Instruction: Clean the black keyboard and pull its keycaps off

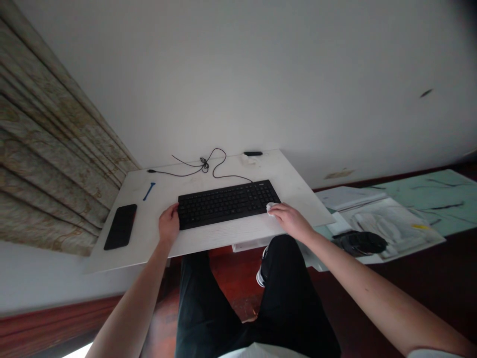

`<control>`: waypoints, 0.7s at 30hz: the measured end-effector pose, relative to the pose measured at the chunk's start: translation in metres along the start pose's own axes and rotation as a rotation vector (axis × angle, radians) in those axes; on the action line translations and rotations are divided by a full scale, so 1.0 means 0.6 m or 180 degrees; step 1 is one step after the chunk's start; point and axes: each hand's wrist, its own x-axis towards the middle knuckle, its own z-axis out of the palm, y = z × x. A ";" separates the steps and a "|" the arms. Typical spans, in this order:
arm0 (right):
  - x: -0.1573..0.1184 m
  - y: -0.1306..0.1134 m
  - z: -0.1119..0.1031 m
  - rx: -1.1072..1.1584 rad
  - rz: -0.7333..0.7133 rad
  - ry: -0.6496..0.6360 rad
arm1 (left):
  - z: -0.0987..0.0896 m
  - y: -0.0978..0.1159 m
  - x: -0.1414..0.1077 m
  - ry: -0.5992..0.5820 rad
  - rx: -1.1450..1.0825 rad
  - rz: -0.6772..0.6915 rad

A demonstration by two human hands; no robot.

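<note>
A black keyboard (227, 204) lies on the white table (208, 236), its cable (231, 176) running from its back edge to a tied bundle near the wall. My left hand (169, 223) grips the keyboard's left end, fingers against its side. Between the fingers of my right hand (288, 219) is a small white wipe (271, 208), pressed at the keyboard's lower right corner.
A black phone (120, 226) and a blue tool (149, 191) lie on the table's left part. At the back is a black pen-like object (253, 153) beside crumpled white material. Right of the table, a white box (398, 226) holds plastic wrapping; a curtain (55, 149) hangs left.
</note>
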 end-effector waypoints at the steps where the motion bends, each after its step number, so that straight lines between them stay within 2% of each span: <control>1: 0.004 -0.008 0.006 0.0028 -0.0031 -0.0007 | 0.001 -0.002 0.000 -0.0011 -0.0093 -0.0023; 13: 0.062 -0.111 0.085 0.0277 -0.0398 -0.0155 | 0.003 -0.004 -0.003 -0.0040 -0.0583 -0.0250; 21: 0.113 -0.212 0.144 0.0454 -0.0699 -0.0433 | 0.003 -0.009 -0.001 -0.0122 -0.0876 -0.0344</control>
